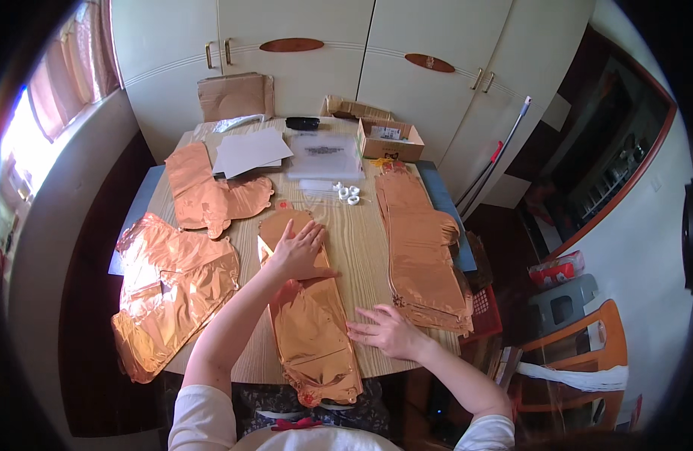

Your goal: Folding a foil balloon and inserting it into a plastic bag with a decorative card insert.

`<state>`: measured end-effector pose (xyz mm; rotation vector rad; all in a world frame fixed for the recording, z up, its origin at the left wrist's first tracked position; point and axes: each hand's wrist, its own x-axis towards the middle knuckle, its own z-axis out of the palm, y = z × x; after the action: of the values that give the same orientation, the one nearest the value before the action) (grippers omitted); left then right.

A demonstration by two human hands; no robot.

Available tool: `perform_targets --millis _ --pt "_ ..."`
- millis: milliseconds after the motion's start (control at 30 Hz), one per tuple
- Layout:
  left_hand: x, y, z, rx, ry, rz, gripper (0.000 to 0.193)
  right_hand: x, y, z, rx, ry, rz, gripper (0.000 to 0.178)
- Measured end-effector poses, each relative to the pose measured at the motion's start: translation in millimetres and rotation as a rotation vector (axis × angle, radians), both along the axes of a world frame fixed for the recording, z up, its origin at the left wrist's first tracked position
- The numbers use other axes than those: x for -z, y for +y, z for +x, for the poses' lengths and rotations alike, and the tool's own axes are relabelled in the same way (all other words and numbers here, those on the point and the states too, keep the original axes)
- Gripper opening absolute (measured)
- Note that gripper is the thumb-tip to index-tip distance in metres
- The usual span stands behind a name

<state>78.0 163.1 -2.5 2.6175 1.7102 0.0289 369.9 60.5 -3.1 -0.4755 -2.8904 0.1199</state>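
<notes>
A flat, copper-coloured foil balloon lies lengthwise in front of me, its near end reaching over the table's edge. My left hand rests flat on its upper part, fingers spread. Beside the balloon's right edge is my right hand, fingers apart, the tips at or just touching that edge. To the left, a wrinkled, shiny foil balloon is spread out, and beyond it lies another copper foil piece. A neat stack of flat foil balloons sits on the right.
Toward the back of the wooden table are grey-white sheets, a clear plastic bag, small white rolls, a black item and an open cardboard box. An orange wooden chair stands at the right.
</notes>
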Motion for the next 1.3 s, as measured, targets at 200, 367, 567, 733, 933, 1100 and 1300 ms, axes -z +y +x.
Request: perform_targets --millis 200,367,567,733,933,1100,1300 --pt "2 1 -5 0.003 -0.105 -0.003 0.092 3 -1 0 0.017 0.013 0.004 0.049" --pt "9 4 -9 -0.035 -0.292 -0.006 0.064 4 -5 -4 0.063 0.089 -0.074 0.047" --pt "5 24 -22 -0.058 -0.516 0.032 0.047 4 -8 -12 0.105 0.243 -0.148 0.034" --pt "8 85 -105 -0.284 -0.293 0.328 0.037 -1 -11 -17 0.132 0.333 -0.129 0.034" --pt "16 133 -201 -0.457 0.111 0.526 0.023 4 -10 -16 0.201 0.369 -0.128 0.034" --pt "29 152 -228 -0.439 0.382 0.561 0.015 4 -11 -17 0.215 0.381 -0.142 0.031" --pt "-40 95 -191 -0.25 0.156 0.62 0.015 2 -11 -18 0.215 0.397 -0.137 0.03"
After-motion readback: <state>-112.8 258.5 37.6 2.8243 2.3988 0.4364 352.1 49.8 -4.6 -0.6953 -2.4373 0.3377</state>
